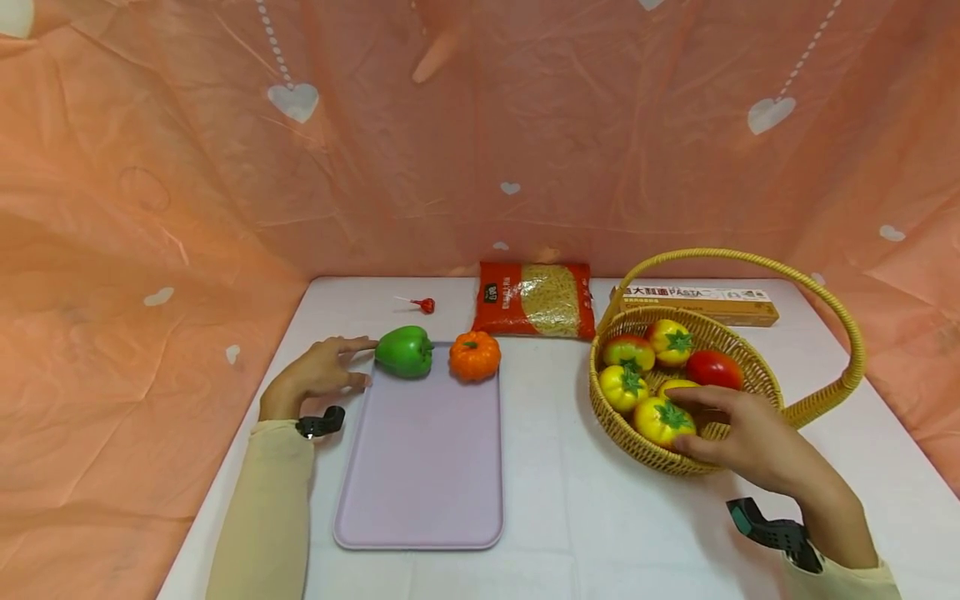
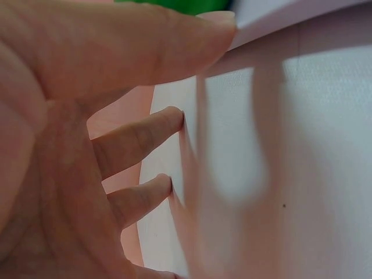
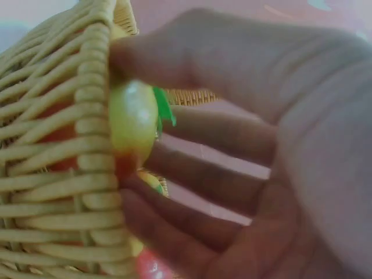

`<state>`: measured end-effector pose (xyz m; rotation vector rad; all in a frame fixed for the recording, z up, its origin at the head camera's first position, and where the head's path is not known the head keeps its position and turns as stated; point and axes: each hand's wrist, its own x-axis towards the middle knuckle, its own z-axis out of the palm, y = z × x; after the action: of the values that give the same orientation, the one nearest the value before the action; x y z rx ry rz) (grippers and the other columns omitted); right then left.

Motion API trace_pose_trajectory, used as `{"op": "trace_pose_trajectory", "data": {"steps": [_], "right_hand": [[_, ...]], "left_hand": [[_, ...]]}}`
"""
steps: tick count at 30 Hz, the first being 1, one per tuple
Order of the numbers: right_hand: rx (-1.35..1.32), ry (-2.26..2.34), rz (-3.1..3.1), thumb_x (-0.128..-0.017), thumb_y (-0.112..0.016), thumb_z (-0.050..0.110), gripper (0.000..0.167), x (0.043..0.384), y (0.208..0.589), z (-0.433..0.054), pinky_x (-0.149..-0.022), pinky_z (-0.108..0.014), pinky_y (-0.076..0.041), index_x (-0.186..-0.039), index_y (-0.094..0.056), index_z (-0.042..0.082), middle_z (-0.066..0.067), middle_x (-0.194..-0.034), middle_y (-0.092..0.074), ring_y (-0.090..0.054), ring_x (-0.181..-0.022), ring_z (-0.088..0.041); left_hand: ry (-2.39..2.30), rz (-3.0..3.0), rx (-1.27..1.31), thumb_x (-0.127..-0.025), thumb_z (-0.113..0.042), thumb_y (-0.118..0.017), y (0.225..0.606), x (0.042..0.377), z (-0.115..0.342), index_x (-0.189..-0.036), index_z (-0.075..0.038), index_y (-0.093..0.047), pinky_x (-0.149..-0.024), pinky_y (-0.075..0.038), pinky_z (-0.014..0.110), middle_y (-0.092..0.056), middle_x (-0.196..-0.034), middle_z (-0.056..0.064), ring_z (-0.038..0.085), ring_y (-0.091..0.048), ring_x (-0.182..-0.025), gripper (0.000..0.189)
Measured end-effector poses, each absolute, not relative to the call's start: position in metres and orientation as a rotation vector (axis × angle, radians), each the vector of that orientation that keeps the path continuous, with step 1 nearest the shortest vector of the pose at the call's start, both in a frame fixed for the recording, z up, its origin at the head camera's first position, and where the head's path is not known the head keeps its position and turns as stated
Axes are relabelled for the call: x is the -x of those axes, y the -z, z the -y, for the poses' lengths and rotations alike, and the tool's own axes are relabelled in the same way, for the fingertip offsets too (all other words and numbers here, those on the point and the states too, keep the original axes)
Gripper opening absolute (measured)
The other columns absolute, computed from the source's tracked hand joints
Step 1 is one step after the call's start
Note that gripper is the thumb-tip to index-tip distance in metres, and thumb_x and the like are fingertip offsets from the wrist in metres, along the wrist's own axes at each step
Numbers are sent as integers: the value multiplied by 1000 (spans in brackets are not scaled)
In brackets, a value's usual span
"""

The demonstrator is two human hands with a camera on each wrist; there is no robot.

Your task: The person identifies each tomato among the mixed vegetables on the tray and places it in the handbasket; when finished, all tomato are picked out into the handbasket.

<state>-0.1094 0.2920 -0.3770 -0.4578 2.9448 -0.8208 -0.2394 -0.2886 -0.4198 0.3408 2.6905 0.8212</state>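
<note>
My left hand [image 1: 318, 371] is at the upper left corner of a lilac cutting board [image 1: 423, 467], fingers extended. Its index fingertip is right at the green bell pepper [image 1: 404, 352]; the thumb reaches the board's edge. In the left wrist view, the other fingertips rest on the white cloth. An orange toy pumpkin [image 1: 475, 357] sits at the board's upper right corner. Inside the wicker basket [image 1: 637, 446], my right hand [image 1: 757, 433] holds a yellow tomato [image 1: 660, 421] with a green leafy top between thumb and fingers, close to the rim, as the right wrist view [image 3: 132, 116] shows.
Several other yellow and red fruits, one a red one [image 1: 714, 369], share the basket, whose tall handle [image 1: 847, 333] arches over its right side. Behind stand a pasta bag [image 1: 534, 300] and a pasta box [image 1: 738, 312]. A small red-wrapped lollipop [image 1: 426, 306] lies beyond the pepper.
</note>
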Motion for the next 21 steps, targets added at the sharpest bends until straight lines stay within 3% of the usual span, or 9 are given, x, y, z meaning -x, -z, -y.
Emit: {"op": "trace_pose_trajectory", "data": {"steps": [7, 13, 18, 20, 21], "right_hand": [[481, 882, -2968, -87, -95, 28, 51, 110, 377, -289, -88, -19, -59, -132, -78, 12, -1, -115, -82, -76, -100, -15], [534, 920, -3165, -86, -95, 22, 50, 113, 372, -285, -86, -8, -49, -132, -79, 14, -10, -120, -82, -78, -102, -31], [575, 997, -3340, -85, -95, 16, 56, 123, 355, -280, -100, 1, -35, -138, -76, 15, -18, -133, -78, -72, -119, -45], [576, 1012, -3403, -85, -95, 15, 61, 127, 347, -278, -104, 2, -28, -142, -74, 15, -19, -137, -75, -68, -126, -47], [569, 1013, -3429, -85, -94, 15, 63, 130, 343, -277, -112, -3, -32, -144, -72, 15, -19, -140, -74, -67, -129, -48]], "left_hand": [[-798, -2697, -346, -92, -18, -83, 418, 237, 294, -158, -11, -59, -124, -31, 79, -51, -164, 29, 58, -39, -154, 71], [-803, -2810, -369, -100, -24, -75, 390, 226, 301, -159, -12, -59, -119, -41, 73, -58, -156, 33, 54, -49, -148, 62], [-819, -2936, -421, -105, -20, -69, 355, 213, 292, -159, -11, -58, -121, -40, 70, -60, -157, 26, 50, -50, -149, 56], [-833, -2993, -468, -105, -17, -70, 339, 208, 285, -159, -10, -58, -121, -40, 69, -59, -159, 24, 50, -50, -150, 56], [-838, -3028, -499, -104, -15, -71, 331, 206, 281, -159, -8, -58, -121, -40, 69, -59, -159, 24, 49, -50, -150, 56]]}}
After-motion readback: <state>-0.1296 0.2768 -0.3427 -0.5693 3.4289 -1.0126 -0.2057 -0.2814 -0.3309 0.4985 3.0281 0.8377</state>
